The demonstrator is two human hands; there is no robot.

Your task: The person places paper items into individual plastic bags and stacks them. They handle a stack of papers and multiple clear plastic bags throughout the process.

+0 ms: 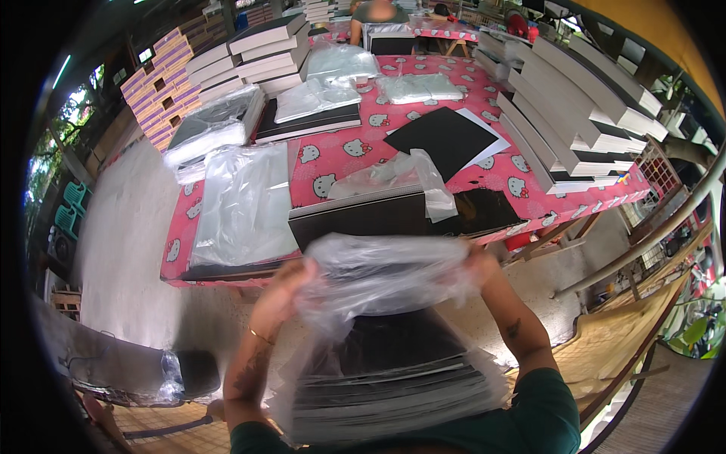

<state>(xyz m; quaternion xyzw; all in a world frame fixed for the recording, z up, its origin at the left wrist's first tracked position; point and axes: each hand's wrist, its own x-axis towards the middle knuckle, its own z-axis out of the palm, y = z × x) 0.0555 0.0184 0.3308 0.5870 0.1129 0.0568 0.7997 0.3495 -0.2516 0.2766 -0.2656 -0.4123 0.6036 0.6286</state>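
Observation:
In front of my body, a transparent plastic bag [378, 265] is stretched between my two hands, smeared by motion. My left hand [291, 284] grips its left side, and my right hand [476, 266] grips the right side. Below the bunched plastic, a thick stack of black sheets or boards [378, 378] with pale edges lies close against me. The plastic seems to reach over part of this stack; how far, I cannot tell. Just beyond my hands, a black-covered block [359, 218] sits at the table's near edge, with crumpled plastic [435, 181] over its right end.
The pink, cartoon-patterned table [352, 147] holds flat plastic bags [246, 200] at left and black and white sheets [442, 144] near the middle. Tall stacks of thick white-edged blocks [571, 113] stand at right, more [261, 53] at back left. Another person [378, 13] is at the far end.

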